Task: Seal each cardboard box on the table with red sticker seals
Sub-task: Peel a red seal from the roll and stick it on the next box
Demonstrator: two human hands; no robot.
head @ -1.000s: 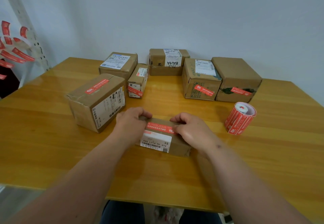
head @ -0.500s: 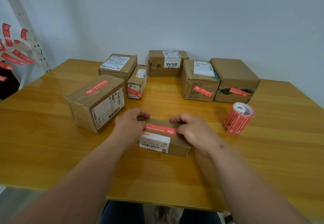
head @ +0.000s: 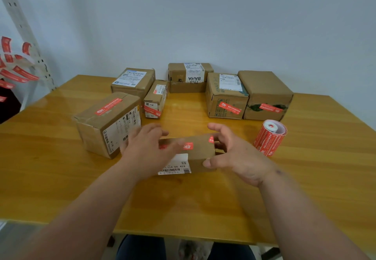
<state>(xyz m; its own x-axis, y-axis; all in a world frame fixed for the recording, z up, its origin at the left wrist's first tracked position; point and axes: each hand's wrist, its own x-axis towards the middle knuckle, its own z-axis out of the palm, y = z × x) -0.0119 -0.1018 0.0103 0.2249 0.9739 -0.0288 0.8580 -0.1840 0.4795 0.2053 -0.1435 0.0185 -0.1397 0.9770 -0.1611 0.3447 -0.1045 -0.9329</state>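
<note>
Head view: both hands, left hand (head: 145, 150) blurred and right hand (head: 234, 154), loosely cup the small box (head: 193, 154), grasp uncertain. The red seal (head: 188, 146) should be pressed flat; the sticker roll (head: 270, 136) waits at 3 o'clock.

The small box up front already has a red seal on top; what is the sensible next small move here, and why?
Probably set the small box aside and fetch an unsealed one: its red seal is on, and the left hand and right hand flank it. The back box shows no seal.
</note>
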